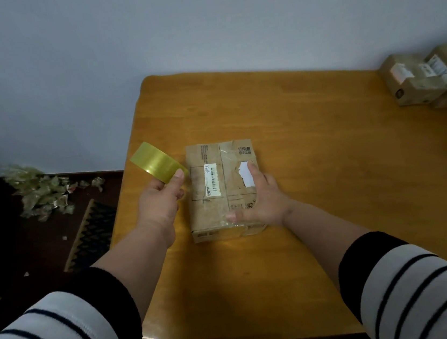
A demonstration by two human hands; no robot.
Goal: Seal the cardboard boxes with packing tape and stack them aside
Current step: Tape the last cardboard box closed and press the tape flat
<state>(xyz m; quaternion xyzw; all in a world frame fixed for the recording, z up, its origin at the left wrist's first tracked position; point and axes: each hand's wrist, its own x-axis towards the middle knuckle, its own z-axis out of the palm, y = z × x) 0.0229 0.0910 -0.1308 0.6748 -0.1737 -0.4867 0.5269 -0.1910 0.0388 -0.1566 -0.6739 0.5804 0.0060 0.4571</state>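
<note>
A brown cardboard box (211, 193) with a white barcode label lies flat near the left side of the wooden table (314, 158). A strip of clear tape runs along its middle seam. My right hand (259, 196) rests flat on the box's right half, fingers straight, thumb pressing near the front edge. My left hand (161, 199) holds a yellowish roll of packing tape (157, 163) just left of the box, lifted above the table edge, thumb and fingers pinching its rim.
Several sealed cardboard boxes (428, 79) are stacked at the table's far right edge. On the dark floor to the left lie a heap of crumpled tape scraps (41, 188) and a patterned mat (89, 233). A pale wall stands behind.
</note>
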